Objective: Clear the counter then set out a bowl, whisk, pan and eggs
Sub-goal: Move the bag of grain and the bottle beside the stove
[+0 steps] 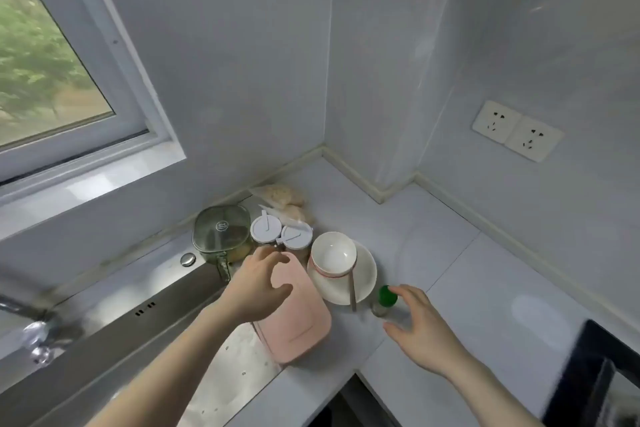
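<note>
A white bowl (333, 254) with a pink band sits on a white plate (363, 284), and a utensil handle (352, 289) leans out of it. Left of the plate lies a pink lidded box (298, 319). My left hand (258, 284) hovers over the box's far end with spread, relaxed fingers and holds nothing. A small jar with a green cap (387, 296) stands just right of the plate. My right hand (420, 326) is open beside the jar, fingertips close to the cap. No whisk, pan or eggs are in view.
Behind the box stand a green glass container (221, 230), two white-lidded jars (266, 229) (297, 236) and bagged food (280, 196). A steel sink (114, 326) lies left. The counter (450, 253) runs right, under wall sockets (517, 130), to a black appliance (602, 378).
</note>
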The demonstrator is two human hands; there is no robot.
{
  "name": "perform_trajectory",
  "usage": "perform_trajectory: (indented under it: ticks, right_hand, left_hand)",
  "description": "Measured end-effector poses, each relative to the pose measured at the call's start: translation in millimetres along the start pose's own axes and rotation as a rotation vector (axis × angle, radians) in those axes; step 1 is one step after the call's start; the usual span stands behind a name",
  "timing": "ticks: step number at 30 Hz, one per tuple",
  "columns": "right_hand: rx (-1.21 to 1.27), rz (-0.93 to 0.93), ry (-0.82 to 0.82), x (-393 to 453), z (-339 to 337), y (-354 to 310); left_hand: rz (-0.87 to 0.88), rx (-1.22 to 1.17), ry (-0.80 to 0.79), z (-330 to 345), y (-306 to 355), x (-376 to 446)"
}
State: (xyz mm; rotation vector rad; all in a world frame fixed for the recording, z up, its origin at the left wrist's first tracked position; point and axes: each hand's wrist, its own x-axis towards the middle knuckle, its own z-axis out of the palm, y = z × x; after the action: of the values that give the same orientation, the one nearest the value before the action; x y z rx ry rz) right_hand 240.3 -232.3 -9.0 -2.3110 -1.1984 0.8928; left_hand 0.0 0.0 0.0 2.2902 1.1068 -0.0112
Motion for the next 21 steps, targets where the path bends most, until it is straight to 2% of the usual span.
perform_trajectory:
  ticks: [3,7,11,15,18,21]
  right_hand:
    - [-0.031,0.056,-0.023,17,6,2]
    - [-0.035,0.121,-0.036,35,11,-3]
    - [-0.062,0.141,-0.026,49,11,-6]
    - [-0.113,0.171,-0.047,58,18,-6]
    - [-0.121,0.195,-0.042,62,27,-2]
    - [-0.099,0.229,-0.009,63,33,2]
  left_hand:
    - [0.047,-0.014,0.005,-2,-6,31]
    - [0.021,-0.003,0.06,-15,-8,81]
    - [0.016,0.147,0.073,-32,-12,128]
    - [-0.032,0.343,0.018,-38,-17,162]
    - [-0.079,0.392,-0.033,-36,-24,177]
    - [-0.076,0.405,0.003,-32,-29,183]
